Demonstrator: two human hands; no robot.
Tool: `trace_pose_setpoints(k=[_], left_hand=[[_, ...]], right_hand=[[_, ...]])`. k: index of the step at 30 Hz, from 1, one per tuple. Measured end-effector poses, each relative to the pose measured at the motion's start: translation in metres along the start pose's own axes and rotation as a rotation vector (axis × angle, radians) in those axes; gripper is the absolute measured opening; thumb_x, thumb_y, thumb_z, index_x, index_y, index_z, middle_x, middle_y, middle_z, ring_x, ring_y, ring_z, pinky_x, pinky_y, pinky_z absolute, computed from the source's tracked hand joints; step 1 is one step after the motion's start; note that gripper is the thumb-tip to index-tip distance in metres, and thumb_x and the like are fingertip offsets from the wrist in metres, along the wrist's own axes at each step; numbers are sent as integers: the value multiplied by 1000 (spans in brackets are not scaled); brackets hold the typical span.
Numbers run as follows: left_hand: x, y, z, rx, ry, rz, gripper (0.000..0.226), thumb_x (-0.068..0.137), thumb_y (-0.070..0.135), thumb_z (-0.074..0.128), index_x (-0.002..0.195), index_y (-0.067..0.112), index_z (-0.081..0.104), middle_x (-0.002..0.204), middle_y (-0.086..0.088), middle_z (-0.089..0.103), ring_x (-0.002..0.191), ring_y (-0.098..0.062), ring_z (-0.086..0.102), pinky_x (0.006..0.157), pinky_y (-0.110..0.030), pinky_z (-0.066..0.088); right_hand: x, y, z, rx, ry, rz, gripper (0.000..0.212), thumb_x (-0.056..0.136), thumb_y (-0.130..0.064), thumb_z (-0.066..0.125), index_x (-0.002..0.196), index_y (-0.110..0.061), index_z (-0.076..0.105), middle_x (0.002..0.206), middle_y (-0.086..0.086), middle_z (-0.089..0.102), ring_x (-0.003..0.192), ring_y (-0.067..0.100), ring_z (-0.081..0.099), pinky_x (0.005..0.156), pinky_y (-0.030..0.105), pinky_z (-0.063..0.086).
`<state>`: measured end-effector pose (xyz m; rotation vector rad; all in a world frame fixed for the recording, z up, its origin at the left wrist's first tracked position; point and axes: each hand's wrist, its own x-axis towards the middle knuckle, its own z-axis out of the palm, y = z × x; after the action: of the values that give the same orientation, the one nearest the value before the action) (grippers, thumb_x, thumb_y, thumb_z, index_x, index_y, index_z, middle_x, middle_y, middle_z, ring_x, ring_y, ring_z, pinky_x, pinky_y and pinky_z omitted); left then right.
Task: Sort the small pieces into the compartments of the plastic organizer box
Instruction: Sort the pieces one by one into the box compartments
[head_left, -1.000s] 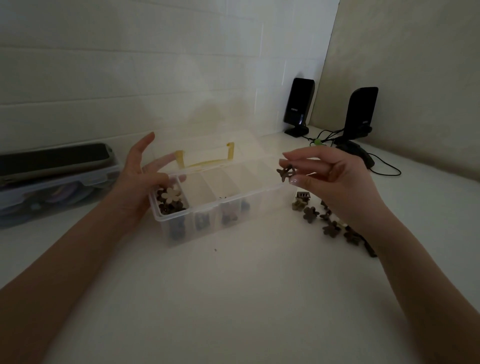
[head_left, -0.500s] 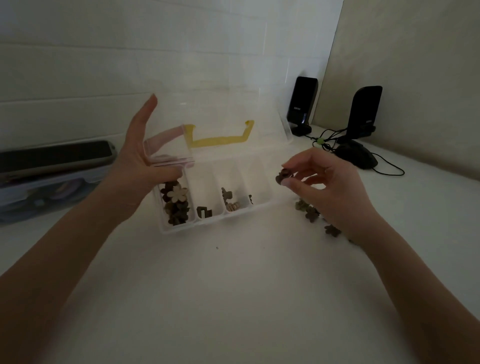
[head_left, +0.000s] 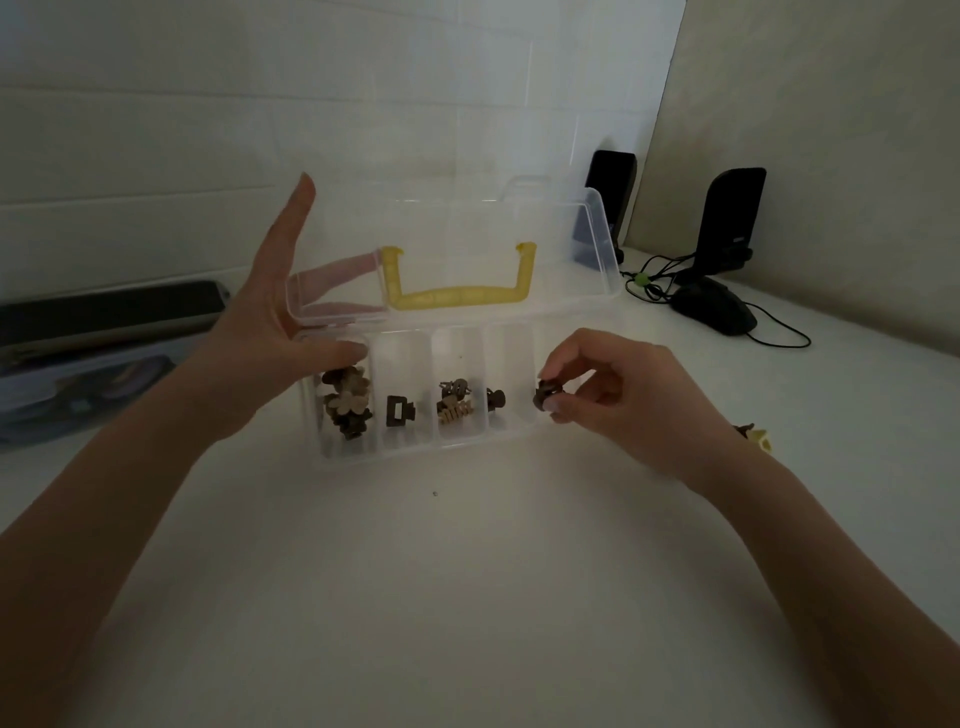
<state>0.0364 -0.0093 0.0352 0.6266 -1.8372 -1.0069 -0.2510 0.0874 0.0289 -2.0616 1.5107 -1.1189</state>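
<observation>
A clear plastic organizer box (head_left: 415, 448) stands open on the white table, its lid (head_left: 587, 234) with a yellow handle (head_left: 457, 296) raised. My left hand (head_left: 270, 338) holds the lid's left end up, thumb on the box rim, fingers behind the lid. My right hand (head_left: 618, 395) pinches a small dark brown clip (head_left: 546, 397) at the box's right end, at the rightmost compartment. Flower pieces (head_left: 347, 400) fill the left compartment; a dark square clip (head_left: 400, 410), tan and grey clips (head_left: 454, 402) and one dark clip (head_left: 496, 398) lie in the others.
A few loose pieces (head_left: 753, 435) show on the table behind my right wrist. Two black speakers (head_left: 610, 202) (head_left: 732, 218), a mouse (head_left: 714, 312) and cables sit at the back right. Another case with a dark lid (head_left: 104, 317) lies at the far left by the wall.
My left hand has lifted the lid from nearly closed to upright. My right hand has lowered the dark clip from above the box down to its right end.
</observation>
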Motion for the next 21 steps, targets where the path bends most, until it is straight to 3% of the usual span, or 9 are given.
trace_pose_setpoints(k=[4, 7, 10, 12, 13, 15, 17, 19, 21], left_hand=[[1, -7, -1, -20, 5, -1, 107, 70, -2, 68, 144, 57, 18, 133, 9, 61, 111, -20, 65, 84, -22, 52], [2, -8, -1, -10, 20, -14, 106, 68, -1, 69, 144, 56, 20, 130, 10, 63, 106, -17, 68, 82, -22, 53], [2, -10, 0, -14, 35, -28, 104, 70, -5, 67, 143, 55, 24, 127, 11, 65, 104, -17, 68, 84, -24, 54], [2, -11, 1, -12, 41, -42, 105, 74, -13, 66, 144, 53, 24, 126, 11, 65, 105, -16, 68, 85, -24, 54], [2, -11, 1, -13, 47, -49, 105, 75, -15, 65, 144, 52, 24, 126, 11, 65, 104, -16, 67, 84, -24, 54], [3, -9, 3, -33, 65, -67, 105, 70, -9, 68, 144, 52, 26, 125, 11, 66, 101, -18, 66, 84, -27, 54], [2, -7, 5, -57, 83, -76, 101, 66, -2, 66, 141, 54, 29, 124, 11, 66, 101, -26, 62, 87, -34, 53], [2, -7, 5, -65, 91, -87, 100, 66, -5, 66, 139, 54, 32, 123, 11, 67, 100, -32, 59, 91, -42, 50], [2, -8, 5, -74, 96, -98, 99, 68, -11, 67, 136, 54, 35, 120, 12, 68, 98, -29, 62, 89, -40, 52]], right_hand=[[-1, -5, 3, 2, 83, -33, 23, 78, -14, 73, 83, -29, 57, 88, -13, 68, 60, 8, 68, 58, 24, 52], [-1, -9, 11, -26, 206, -145, 24, 78, -19, 74, 80, -29, 53, 86, -14, 66, 67, 10, 63, 59, 19, 49], [1, -9, 21, -230, 242, -287, 16, 79, -18, 73, 80, -24, 58, 95, -13, 67, 83, 9, 56, 74, 14, 42], [3, -6, 25, -380, 227, -337, 8, 80, -18, 73, 83, -19, 66, 107, -8, 65, 97, 11, 54, 86, 23, 41], [3, -5, 24, -388, 234, -329, 5, 80, -20, 72, 84, -19, 68, 111, -7, 64, 101, 10, 51, 90, 25, 40], [4, -5, 18, -302, 305, -261, 4, 83, -22, 68, 87, -22, 70, 111, -9, 61, 103, 4, 48, 90, 16, 36], [4, -3, 7, -264, 391, -194, 5, 85, -25, 63, 89, -26, 67, 102, -14, 60, 95, 0, 50, 82, 8, 36], [4, 3, -5, -369, 447, -111, 8, 88, -25, 59, 93, -28, 63, 93, -15, 60, 85, 3, 52, 78, 17, 41], [4, 9, -16, -456, 471, 4, 12, 89, -19, 57, 97, -27, 62, 91, -13, 62, 86, 9, 54, 81, 31, 45]])
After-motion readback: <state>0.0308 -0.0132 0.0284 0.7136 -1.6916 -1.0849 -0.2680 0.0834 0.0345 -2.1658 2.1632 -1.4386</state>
